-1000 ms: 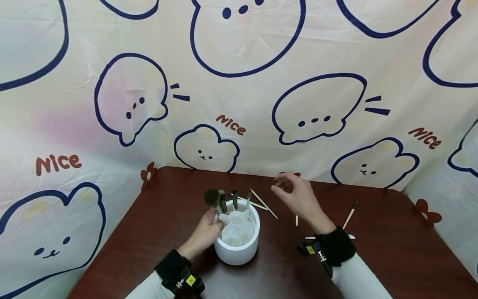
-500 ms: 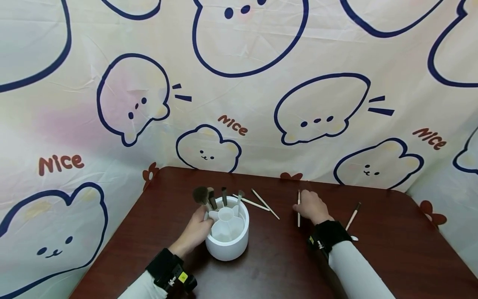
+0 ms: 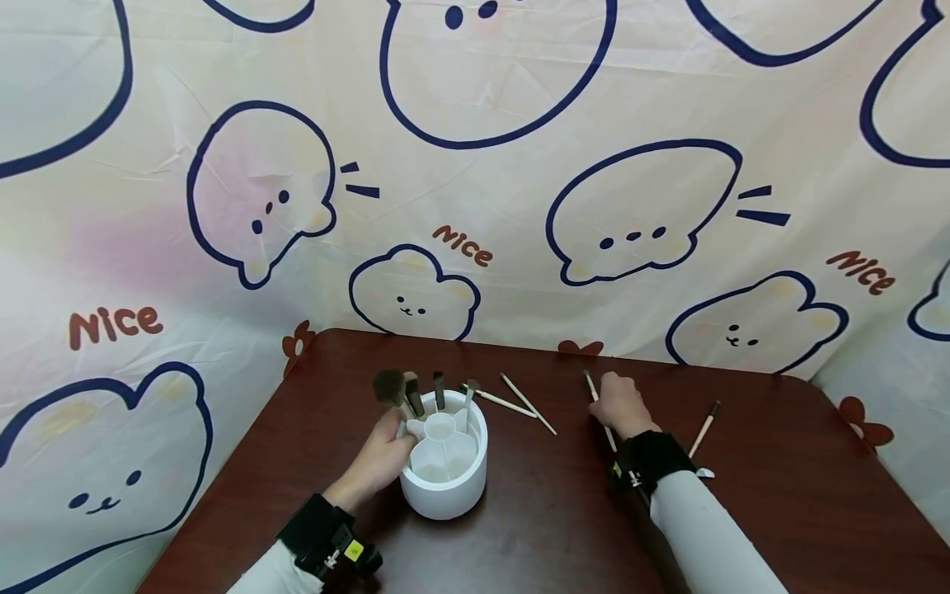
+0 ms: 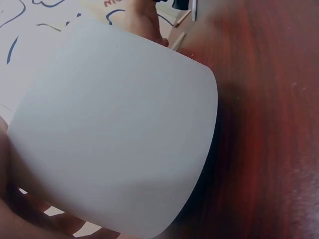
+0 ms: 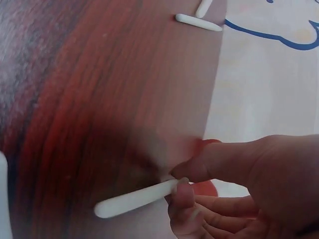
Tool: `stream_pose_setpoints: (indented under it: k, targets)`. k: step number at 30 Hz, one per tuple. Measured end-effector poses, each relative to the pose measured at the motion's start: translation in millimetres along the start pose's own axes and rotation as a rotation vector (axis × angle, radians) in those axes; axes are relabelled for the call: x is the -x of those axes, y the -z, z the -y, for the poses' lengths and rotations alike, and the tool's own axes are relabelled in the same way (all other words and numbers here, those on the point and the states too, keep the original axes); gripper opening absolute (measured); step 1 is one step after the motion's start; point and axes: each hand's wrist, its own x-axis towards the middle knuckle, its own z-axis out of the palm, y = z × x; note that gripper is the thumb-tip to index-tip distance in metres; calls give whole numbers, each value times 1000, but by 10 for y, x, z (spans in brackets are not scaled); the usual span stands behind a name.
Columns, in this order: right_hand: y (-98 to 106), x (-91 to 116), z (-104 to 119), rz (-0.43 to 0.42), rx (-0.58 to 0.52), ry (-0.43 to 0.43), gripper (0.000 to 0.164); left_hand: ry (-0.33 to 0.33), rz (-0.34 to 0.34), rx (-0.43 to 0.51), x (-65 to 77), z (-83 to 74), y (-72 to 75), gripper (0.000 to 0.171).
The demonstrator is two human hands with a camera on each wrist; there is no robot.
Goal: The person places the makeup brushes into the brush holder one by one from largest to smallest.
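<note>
My left hand (image 3: 377, 460) grips the rim of a white round brush holder (image 3: 444, 500), its thumb at the near side. Several makeup brushes stand in the holder's back compartments, among them a fluffy large brush (image 3: 389, 386) and a small dark-tipped brush (image 3: 439, 391). The holder's smooth wall (image 4: 119, 124) fills most of the left wrist view. Over at the right, my right hand (image 3: 622, 406) pinches a thin makeup brush (image 3: 591, 385) with a pale handle. Thumb and fingertips meet around that brush in the right wrist view, its pale handle end (image 5: 132, 199) sticking out.
Two pale-handled sticks, one thin (image 3: 529, 403) and one beside it (image 3: 505, 403), lie behind the holder. Another brush (image 3: 703, 429) lies right of my right hand, with a small white piece (image 3: 705, 473) near it. A printed curtain (image 3: 512, 206) hangs behind the dark table (image 3: 534, 528).
My right hand has come down to the table and taken hold of a brush, which has turned at an angle. My left hand and the holder have shifted left.
</note>
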Motion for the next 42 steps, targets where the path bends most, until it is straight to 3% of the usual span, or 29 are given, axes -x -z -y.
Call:
stream_pose_setpoints:
  k: [5, 12, 17, 20, 26, 29, 34, 40, 42]
  targets:
    - [157, 113, 116, -38, 2, 69, 25, -28, -2, -18, 51, 15, -6, 37]
    - [419, 336, 496, -201, -82, 293, 13, -42, -30, -30, 71, 33, -40, 33]
    - [541, 573, 816, -263, -217, 399, 15, -50, -21, -31, 89, 19, -40, 31]
    - [569, 727, 1008, -283, -336, 505, 15, -52, -6, -13, 83, 18, -36, 37]
    - [599, 1023, 1369, -248, -524, 691, 10, -64, 5, -14, 43, 32, -55, 41]
    - [593, 1159, 1520, -190, -550, 699, 7, -79, -9, -18, 41, 24, -60, 40]
    - [473, 1254, 1651, -95, -551, 638, 8, -97, -31, -25, 51, 22, -53, 37]
    - [224, 1140, 1624, -19, -571, 652, 5, -82, -30, -31, 55, 59, -51, 40]
    - [97, 1045, 1567, -18, -534, 644, 5, -81, -28, -39, 108, -51, -34, 40]
